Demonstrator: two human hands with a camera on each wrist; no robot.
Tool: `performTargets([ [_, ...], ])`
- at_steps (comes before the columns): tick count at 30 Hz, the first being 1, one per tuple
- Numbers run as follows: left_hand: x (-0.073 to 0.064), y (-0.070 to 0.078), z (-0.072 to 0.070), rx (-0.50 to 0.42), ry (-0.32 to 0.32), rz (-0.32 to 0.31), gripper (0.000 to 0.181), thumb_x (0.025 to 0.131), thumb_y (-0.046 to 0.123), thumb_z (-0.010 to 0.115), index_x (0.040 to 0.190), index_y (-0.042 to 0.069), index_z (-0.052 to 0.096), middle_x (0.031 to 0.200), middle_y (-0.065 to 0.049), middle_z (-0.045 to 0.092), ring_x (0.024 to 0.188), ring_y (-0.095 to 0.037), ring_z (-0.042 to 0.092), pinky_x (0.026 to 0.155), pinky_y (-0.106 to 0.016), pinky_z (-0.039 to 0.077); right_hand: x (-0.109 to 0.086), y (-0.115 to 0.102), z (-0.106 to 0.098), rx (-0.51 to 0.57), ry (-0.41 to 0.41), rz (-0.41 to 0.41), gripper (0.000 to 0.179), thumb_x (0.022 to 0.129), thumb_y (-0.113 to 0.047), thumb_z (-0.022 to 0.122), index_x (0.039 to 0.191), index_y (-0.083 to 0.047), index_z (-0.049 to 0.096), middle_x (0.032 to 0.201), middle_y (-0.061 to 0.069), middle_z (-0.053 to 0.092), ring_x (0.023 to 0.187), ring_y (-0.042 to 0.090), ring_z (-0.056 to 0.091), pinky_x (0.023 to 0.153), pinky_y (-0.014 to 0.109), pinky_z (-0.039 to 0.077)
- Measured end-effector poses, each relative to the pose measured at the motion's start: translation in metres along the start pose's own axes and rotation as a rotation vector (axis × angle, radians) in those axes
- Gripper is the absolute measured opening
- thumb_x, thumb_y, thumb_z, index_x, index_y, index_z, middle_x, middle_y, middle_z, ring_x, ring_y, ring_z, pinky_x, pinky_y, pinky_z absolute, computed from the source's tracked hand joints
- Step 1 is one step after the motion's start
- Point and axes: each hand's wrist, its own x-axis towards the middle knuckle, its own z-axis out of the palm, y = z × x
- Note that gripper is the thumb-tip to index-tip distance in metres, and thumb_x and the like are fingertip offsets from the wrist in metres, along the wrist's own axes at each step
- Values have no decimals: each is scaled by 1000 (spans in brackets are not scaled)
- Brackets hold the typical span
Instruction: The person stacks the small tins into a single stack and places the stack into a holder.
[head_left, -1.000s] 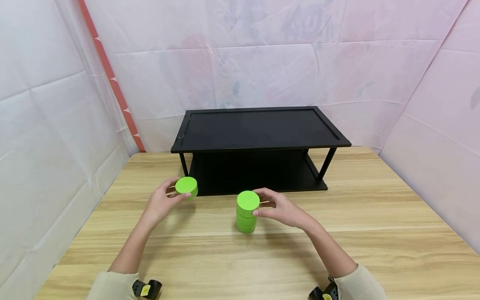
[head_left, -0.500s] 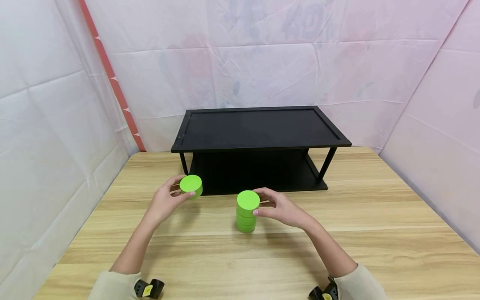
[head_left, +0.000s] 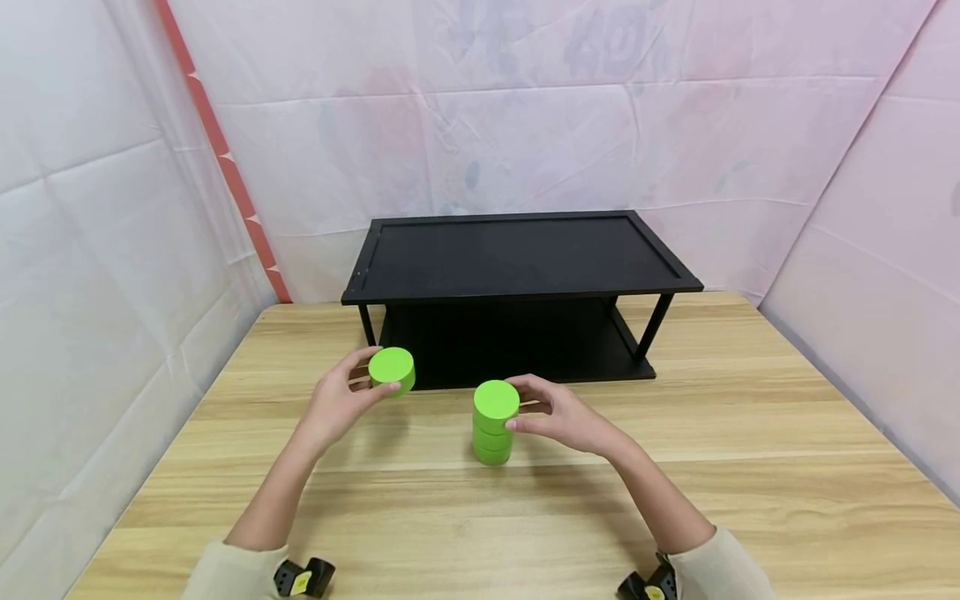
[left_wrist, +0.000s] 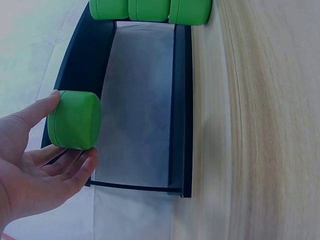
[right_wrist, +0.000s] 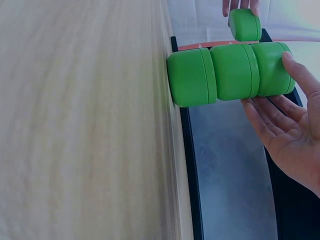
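In the head view my left hand (head_left: 335, 410) pinches a small green round tin (head_left: 392, 368) between thumb and fingers, lifted above the table. A seam below its lid (left_wrist: 54, 117) shows in the left wrist view. To the right, three matching tins stand in an upright stack (head_left: 492, 442) on the table. My right hand (head_left: 567, 421) grips the top tin (head_left: 496, 402) of that stack from its right side, thumb in front and fingers behind. The right wrist view shows the thumb and fingertips touching this top tin (right_wrist: 272, 68). A gap separates the lifted tin from the stack.
A black two-level rack (head_left: 525, 254) stands behind the hands, its lower shelf (head_left: 495, 342) near the tins. The wooden table (head_left: 480, 542) extends in front and to both sides. White sheets (head_left: 525, 142) hang around the back and sides.
My left hand has moved a little to the right and away from me, carrying its tin closer to the stack. The right hand and the stack have stayed in place.
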Motion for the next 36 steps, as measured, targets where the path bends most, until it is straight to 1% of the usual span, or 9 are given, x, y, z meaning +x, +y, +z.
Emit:
performTargets([
  [6,-1,5,3,12,-14,20,67,80,24,73,135,4,42,125,-20,49,112,-33,50,90,-39,45,0,0,0,-6,4,6,47,84,-5,67,126,2,48,118,12,54,109,29,51,93,45,41],
  [12,-3,8,6,19,-12,40,66,80,24,74,135,5,42,124,-20,50,112,-33,50,90,-41,44,0,0,0,-7,2,-3,46,84,-5,67,125,2,48,118,13,54,109,30,51,93,48,40],
  [17,-4,11,7,26,-15,48,66,80,25,74,134,6,43,123,-19,51,111,-33,51,89,-42,45,0,1,0,-12,2,-1,46,84,-6,67,125,1,48,118,13,54,109,30,51,93,47,40],
  [29,-6,17,13,26,-26,85,66,79,26,74,134,5,44,122,-17,52,111,-29,50,91,-41,44,1,1,0,-1,2,2,47,84,-6,67,125,2,48,118,13,53,109,31,51,93,49,39],
  [36,-7,20,15,25,-27,95,65,79,27,74,133,6,45,121,-15,52,110,-29,51,90,-40,45,1,3,0,7,-2,0,47,84,-6,68,126,2,48,119,13,53,109,31,50,93,49,39],
])
